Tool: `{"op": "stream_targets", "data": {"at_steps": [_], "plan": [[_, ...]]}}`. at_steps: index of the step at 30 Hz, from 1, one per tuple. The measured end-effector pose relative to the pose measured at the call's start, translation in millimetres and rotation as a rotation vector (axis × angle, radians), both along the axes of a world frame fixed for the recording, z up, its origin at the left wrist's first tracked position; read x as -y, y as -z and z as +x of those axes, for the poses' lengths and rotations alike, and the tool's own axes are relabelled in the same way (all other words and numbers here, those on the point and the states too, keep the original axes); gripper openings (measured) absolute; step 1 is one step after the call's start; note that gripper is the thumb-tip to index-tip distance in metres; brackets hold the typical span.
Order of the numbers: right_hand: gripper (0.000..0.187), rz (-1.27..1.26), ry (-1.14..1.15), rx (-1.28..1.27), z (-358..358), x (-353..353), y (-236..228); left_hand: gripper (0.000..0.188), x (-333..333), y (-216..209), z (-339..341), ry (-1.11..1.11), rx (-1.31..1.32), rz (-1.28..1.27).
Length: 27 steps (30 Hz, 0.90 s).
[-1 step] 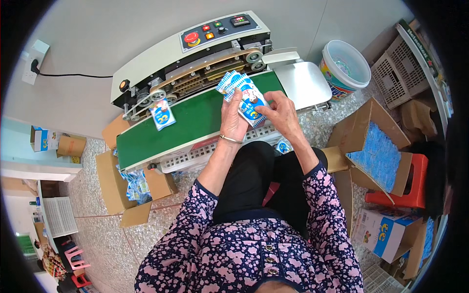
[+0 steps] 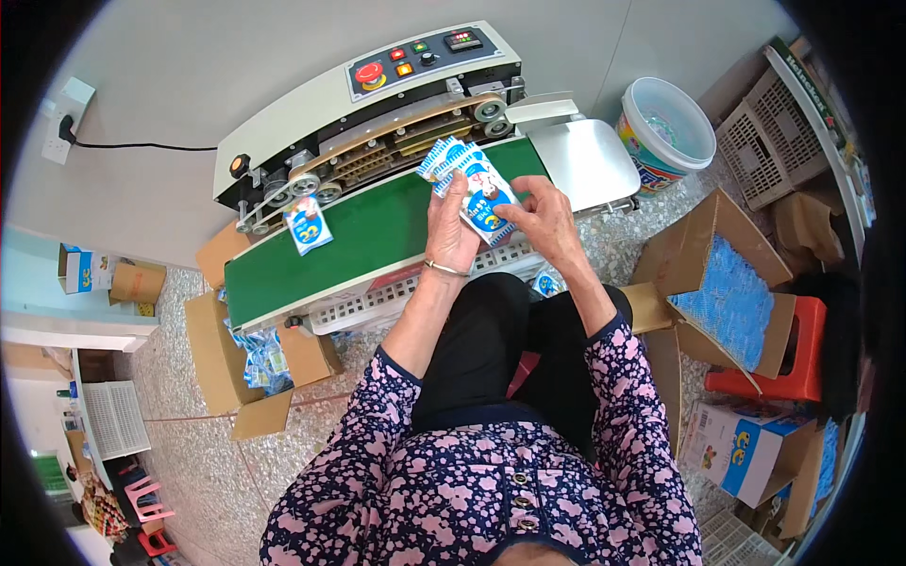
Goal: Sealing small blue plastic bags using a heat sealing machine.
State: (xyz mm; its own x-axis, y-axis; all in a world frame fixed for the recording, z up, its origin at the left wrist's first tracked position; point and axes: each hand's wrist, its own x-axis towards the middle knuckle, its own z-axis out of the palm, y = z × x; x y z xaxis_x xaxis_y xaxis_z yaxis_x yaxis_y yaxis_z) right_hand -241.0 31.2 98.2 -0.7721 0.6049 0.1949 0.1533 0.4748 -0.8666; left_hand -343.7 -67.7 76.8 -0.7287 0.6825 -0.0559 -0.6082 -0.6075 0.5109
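Observation:
Several blue-and-white snack packets (image 2: 479, 177) are held fanned together over the green conveyor belt (image 2: 387, 222). My left hand (image 2: 451, 231) grips them from the left, its thumb laid along them. At the right edge of the front packet, my right hand (image 2: 549, 223) pinches with thumb and bent fingers, the thumb on its face. A single packet (image 2: 308, 226) lies on the left part of the belt, its upper end by the rollers of the band sealing machine (image 2: 377, 113). What lies under the front packet is partly hidden.
A metal plate (image 2: 585, 170) extends the belt at right, beside a white bucket (image 2: 665, 123). At left, a cardboard box (image 2: 212, 354) holds packets. Another box (image 2: 675, 245) at right holds stacked blue wrappers near a red stool (image 2: 807, 354). A white basket (image 2: 368, 311) sits under the belt.
The single packet on the belt has shifted slightly to the left along the machine. Both my hands and the packets they hold look nearly unchanged.

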Motion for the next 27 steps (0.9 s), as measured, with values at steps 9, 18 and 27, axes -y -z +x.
{"op": "stream_targets", "data": {"at_steps": [9,18,27], "plan": [[0.034,-0.127,-0.014,-0.068,8,-13,9,0.037,-4,-1,-4,-0.005,0.020,0.008],[0.015,-0.657,-0.160,-0.182,24,-41,8,0.037,-1,2,-19,-0.150,0.013,-0.061],[0.014,-0.839,-0.240,-0.310,24,-35,-3,0.034,-13,-33,12,-0.029,-0.213,-0.060]]}}
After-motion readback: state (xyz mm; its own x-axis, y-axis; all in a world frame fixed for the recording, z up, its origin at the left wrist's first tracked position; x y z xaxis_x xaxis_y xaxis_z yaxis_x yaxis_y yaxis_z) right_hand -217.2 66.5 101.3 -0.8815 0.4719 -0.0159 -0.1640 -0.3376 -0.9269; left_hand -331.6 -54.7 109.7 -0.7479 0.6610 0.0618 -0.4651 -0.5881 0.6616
